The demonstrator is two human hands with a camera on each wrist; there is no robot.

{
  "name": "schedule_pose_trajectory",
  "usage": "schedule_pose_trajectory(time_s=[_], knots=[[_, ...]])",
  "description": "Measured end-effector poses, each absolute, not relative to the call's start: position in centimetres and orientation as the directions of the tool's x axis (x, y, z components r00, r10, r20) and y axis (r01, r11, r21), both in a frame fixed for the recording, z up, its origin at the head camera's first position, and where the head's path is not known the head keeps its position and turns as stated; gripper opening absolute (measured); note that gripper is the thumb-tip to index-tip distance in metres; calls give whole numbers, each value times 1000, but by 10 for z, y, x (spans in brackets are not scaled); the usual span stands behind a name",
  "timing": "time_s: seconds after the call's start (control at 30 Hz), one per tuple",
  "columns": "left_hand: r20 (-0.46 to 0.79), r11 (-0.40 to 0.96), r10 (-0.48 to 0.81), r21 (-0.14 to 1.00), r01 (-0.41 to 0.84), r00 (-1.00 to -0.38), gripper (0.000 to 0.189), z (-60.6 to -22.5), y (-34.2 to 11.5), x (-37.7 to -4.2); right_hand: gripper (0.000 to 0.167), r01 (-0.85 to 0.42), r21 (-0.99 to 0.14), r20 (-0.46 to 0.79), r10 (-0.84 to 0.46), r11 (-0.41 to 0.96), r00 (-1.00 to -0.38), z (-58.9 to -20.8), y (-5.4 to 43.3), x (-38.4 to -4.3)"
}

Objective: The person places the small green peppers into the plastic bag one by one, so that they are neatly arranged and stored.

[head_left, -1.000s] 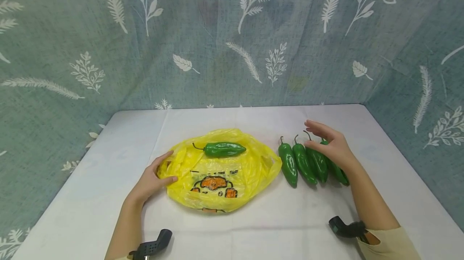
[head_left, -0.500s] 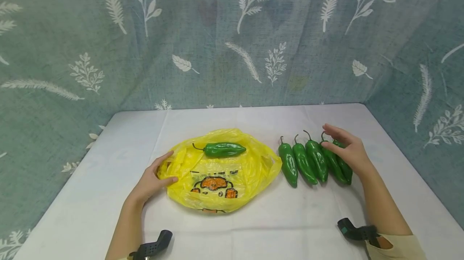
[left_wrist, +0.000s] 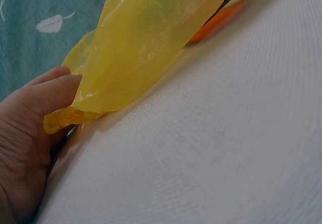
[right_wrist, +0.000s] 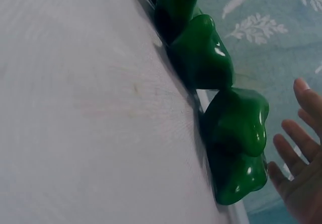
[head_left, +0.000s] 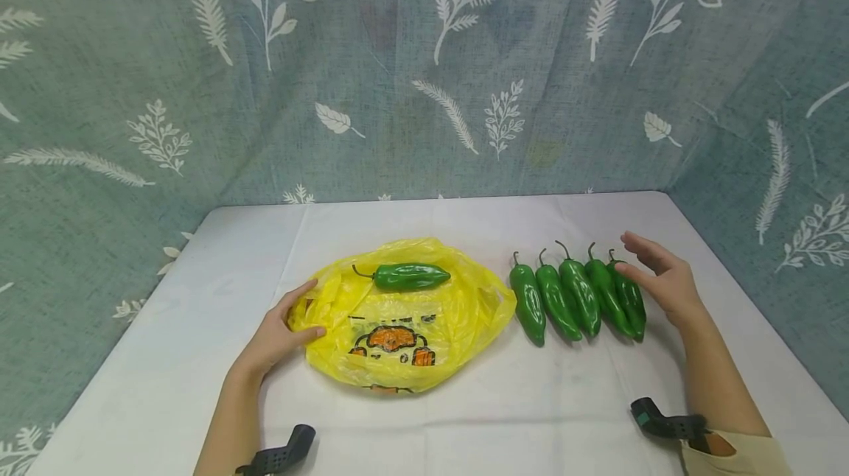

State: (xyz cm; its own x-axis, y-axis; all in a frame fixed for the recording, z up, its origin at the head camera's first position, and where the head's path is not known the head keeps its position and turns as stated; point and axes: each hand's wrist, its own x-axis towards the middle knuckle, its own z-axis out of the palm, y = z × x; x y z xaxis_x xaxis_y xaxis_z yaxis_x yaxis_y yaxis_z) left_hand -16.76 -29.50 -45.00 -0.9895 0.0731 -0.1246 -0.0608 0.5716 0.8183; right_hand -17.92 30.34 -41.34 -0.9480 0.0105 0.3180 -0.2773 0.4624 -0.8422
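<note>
A yellow plastic bag (head_left: pixel 464 329) with an orange and black cartoon print lies crumpled mid-table. On top of it a green chili pepper (head_left: pixel 411 277) lies crosswise, stem to the left. My left hand (head_left: pixel 281 325) rests at the bag's left end, thumb and fingers spread around the edge. In the left wrist view, the fingertips touch the yellow film. Right of the bag, several glossy green chili peppers (head_left: pixel 578 295) lie side by side, stems pointing away from me. My right hand (head_left: pixel 666 281) is held beside the rightmost pepper (head_left: pixel 630 299), fingers apart and holding nothing.
A white cloth (head_left: pixel 464 432) covers the table. Behind and at both sides hangs a grey-green curtain (head_left: pixel 398 130) with white leaf prints. Black camera mounts are strapped to both wrists.
My right hand has moved right along the row of peppers to its right end, uncovering the ones it was over. The left hand, bag and the pepper on it have stayed put.
</note>
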Motion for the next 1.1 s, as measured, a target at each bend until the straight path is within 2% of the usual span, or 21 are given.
schedule_pose_trajectory(time_s=[0.47,0.77,1.1], knots=[[-117,574,77,817,-51,-990,90,-448,-294,-166,61,-272,-848,278,-55,455,-959,-432,316,-182],[-125,588,71,807,-60,-990,90,-452,-296,-166,63,-188,-820,168,-88,541,-982,-438,320,-182],[-117,608,81,793,-44,-990,89,-453,-297,-167,65,-112,-833,73,-93,541,-993,-442,324,-182]])
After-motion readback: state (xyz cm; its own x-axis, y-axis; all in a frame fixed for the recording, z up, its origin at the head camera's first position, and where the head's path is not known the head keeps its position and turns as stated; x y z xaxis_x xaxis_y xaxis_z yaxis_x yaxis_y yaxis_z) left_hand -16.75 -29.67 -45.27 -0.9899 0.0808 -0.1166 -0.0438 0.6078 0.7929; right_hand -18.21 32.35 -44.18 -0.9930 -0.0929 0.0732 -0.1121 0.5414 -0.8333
